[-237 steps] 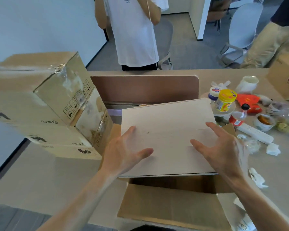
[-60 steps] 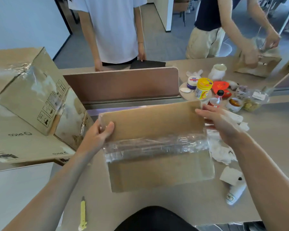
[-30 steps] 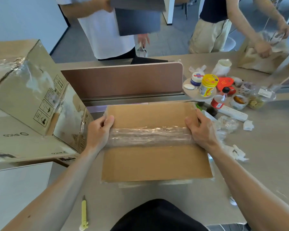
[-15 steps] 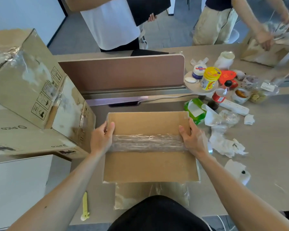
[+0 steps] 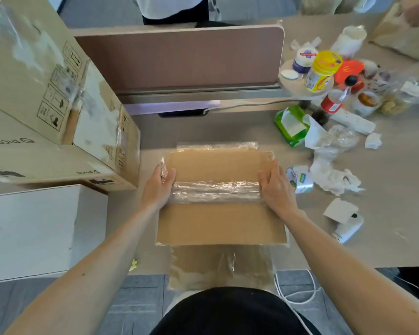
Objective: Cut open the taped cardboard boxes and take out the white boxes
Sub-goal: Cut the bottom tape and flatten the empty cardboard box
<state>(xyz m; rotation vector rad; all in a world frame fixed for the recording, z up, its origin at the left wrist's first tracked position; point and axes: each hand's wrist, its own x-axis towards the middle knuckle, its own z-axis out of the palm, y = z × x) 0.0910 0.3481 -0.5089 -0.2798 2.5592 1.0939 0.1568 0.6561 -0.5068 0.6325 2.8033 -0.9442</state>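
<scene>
- Centre of the desk [image 5: 385,189], close to its near edge, stands the taped cardboard box [image 5: 220,221]. It is closed, and its near face hangs a little past the edge.
- A crinkled strip of clear tape [image 5: 215,192] runs left to right across the middle of its top. More tape wraps the far edge and the near face.
- The left hand [image 5: 159,187] lies against the box's left edge at the end of the tape strip. Its fingers are fairly straight and point away from the person, and the thumb rests on the top.
- The right hand [image 5: 275,187] mirrors it on the right edge, with relaxed fingers along the edge and the thumb on the tape's end. Neither hand curls round anything.
- A white box [image 5: 34,228] sits on the desk to the left, near the left forearm.
- Behind it are two stacked cardboard boxes, the upper one [image 5: 34,76] tilted on the lower one [image 5: 46,160].
- A brown desk divider [image 5: 179,56] stands beyond the taped box.
- To the right lie a green tissue pack [image 5: 290,126], crumpled clear plastic [image 5: 341,139], a yellow-lidded jar [image 5: 323,68] and a white bottle [image 5: 348,228] on its side.
</scene>
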